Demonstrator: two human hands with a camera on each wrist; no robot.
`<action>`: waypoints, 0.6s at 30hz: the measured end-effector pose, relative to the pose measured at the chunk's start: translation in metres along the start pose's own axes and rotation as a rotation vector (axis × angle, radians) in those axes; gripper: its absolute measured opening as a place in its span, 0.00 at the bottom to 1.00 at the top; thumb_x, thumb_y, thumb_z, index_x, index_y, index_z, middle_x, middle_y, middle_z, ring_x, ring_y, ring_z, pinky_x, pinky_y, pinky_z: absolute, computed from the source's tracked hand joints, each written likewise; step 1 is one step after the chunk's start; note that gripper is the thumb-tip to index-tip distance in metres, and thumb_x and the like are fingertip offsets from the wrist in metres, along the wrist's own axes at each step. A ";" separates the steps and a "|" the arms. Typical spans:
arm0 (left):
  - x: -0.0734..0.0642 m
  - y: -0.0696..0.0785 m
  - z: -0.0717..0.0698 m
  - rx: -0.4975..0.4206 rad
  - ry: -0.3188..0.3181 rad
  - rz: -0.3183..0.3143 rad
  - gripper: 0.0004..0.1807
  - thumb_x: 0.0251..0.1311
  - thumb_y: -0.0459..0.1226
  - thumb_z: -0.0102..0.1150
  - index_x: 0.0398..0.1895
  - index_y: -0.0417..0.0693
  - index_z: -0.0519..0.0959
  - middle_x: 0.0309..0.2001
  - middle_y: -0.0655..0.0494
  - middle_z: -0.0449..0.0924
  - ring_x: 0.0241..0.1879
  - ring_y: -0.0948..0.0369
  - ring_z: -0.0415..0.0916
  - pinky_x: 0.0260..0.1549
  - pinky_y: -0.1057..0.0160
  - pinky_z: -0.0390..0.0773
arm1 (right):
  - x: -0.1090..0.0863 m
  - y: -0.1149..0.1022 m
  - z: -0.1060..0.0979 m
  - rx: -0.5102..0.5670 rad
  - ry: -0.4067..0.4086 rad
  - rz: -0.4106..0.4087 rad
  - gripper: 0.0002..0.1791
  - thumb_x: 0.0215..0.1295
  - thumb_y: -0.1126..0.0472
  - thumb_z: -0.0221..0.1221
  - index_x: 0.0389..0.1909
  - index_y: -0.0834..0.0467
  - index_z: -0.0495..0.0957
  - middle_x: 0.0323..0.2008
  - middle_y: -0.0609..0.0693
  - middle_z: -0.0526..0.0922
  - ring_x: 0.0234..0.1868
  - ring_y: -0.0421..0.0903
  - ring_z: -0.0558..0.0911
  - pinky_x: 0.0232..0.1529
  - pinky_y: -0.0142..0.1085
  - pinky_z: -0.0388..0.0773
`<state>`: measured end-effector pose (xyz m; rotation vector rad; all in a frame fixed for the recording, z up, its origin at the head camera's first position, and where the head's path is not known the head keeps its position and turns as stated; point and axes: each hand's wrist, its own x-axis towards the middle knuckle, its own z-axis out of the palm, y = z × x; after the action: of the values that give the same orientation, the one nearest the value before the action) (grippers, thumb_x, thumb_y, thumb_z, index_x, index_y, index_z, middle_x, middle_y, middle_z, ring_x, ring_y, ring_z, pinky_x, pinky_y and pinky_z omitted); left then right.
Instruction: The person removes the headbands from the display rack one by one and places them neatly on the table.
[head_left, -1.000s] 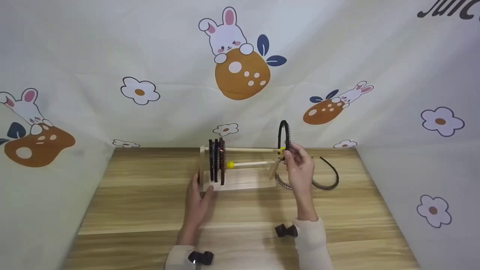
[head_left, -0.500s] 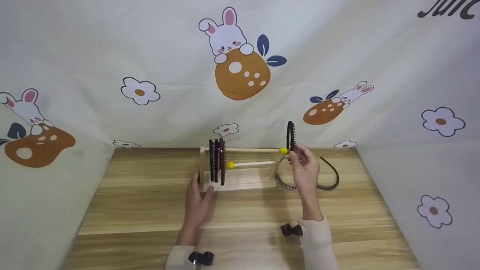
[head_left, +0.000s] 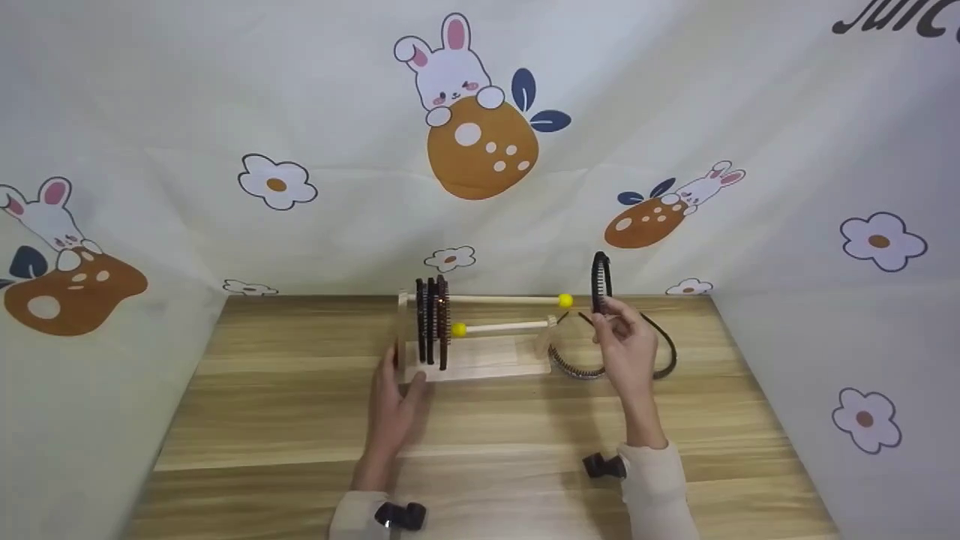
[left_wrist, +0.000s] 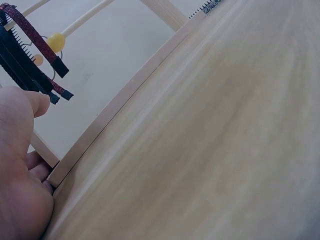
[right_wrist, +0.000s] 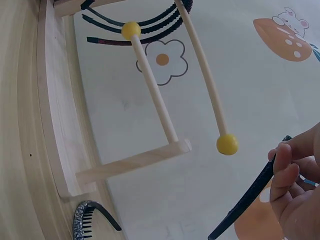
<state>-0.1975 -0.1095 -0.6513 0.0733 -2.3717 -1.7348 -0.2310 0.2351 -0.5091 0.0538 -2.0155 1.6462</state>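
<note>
Right hand (head_left: 628,352) pinches black headband (head_left: 600,281) right of centre, now drawn clear of yellow knob (head_left: 565,301), so off rack (head_left: 491,361); my left hand (head_left: 394,411) grips rack's left end

We've got plain cream cloth here — a left sleeve (head_left: 357,517) and a matching right sleeve (head_left: 655,491). Black joins it: a chunky left wrist camera (head_left: 413,516) with a small glint, a right wrist camera (head_left: 597,465) just as dark — then a bare left hand (head_left: 393,409), a bare right hand (head_left: 628,352).
</note>
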 end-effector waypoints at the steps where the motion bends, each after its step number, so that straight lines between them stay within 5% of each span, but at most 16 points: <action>1: 0.000 0.000 0.000 0.000 0.002 -0.001 0.44 0.83 0.45 0.59 0.89 0.36 0.50 0.86 0.29 0.53 0.82 0.30 0.55 0.80 0.25 0.56 | 0.000 0.001 -0.002 -0.005 -0.002 0.005 0.14 0.71 0.81 0.65 0.56 0.76 0.84 0.38 0.63 0.87 0.25 0.36 0.81 0.30 0.25 0.82; 12: -0.001 0.000 0.001 -0.004 0.000 -0.004 0.44 0.84 0.46 0.59 0.90 0.40 0.50 0.86 0.31 0.52 0.81 0.30 0.59 0.78 0.23 0.58 | 0.000 0.013 -0.027 -0.019 -0.015 0.026 0.18 0.71 0.82 0.63 0.60 0.74 0.83 0.46 0.65 0.87 0.31 0.39 0.82 0.30 0.24 0.81; 18: 0.000 0.001 0.001 -0.003 0.010 -0.002 0.44 0.83 0.46 0.60 0.91 0.42 0.51 0.87 0.32 0.52 0.81 0.30 0.58 0.78 0.23 0.57 | -0.001 0.018 -0.040 -0.050 0.004 0.038 0.16 0.73 0.76 0.68 0.60 0.71 0.84 0.43 0.59 0.87 0.31 0.37 0.83 0.32 0.24 0.82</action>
<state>-0.1973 -0.1080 -0.6503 0.0844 -2.3632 -1.7346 -0.2213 0.2758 -0.5211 -0.0063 -2.0652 1.6171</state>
